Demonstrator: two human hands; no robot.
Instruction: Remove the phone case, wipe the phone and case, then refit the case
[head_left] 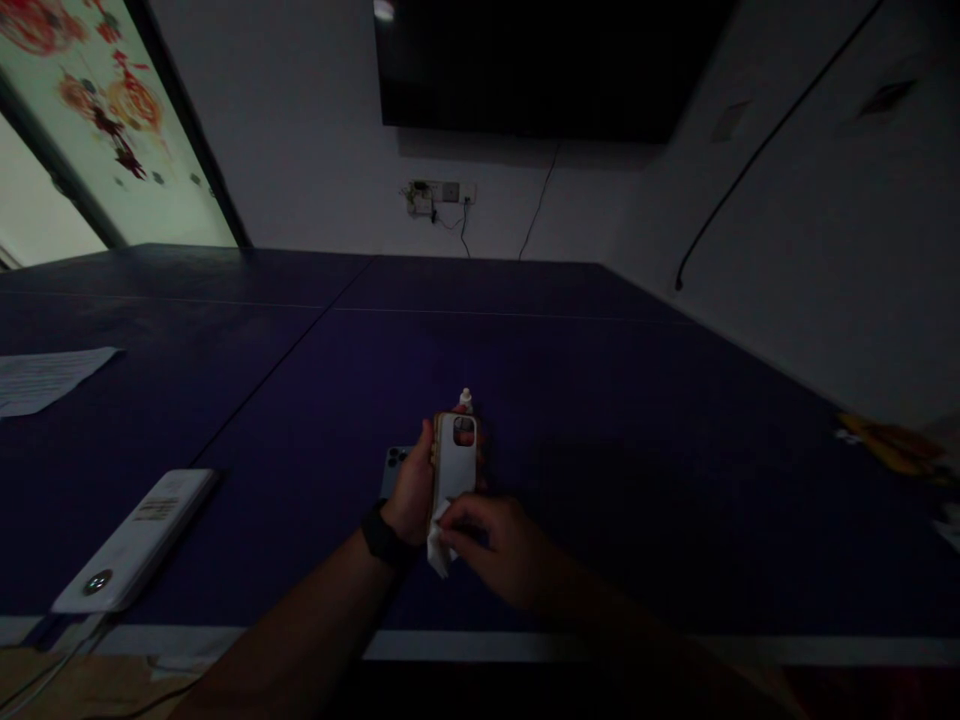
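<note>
My left hand (pixel 411 492), with a dark band on its wrist, is wrapped round a pale phone case (pixel 454 465) that has a gold-brown edge and a camera cutout at its top. Through the cutout a bit of my fingers shows. A white tissue (pixel 439 548) is pinched in my right hand (pixel 495 540), pressed against the lower part of the case. Behind my left hand a blue phone (pixel 393 462) lies on the table, mostly covered. Just beyond the case stands a small bottle with a white tip (pixel 466 398).
The dark blue table (pixel 600 400) reaches to the wall. At the left lie a white power bank (pixel 142 535) with cables and some printed paper (pixel 52 380). Yellow and red items (pixel 892 445) sit at the right edge. A screen (pixel 540 60) hangs above wall sockets (pixel 442 192).
</note>
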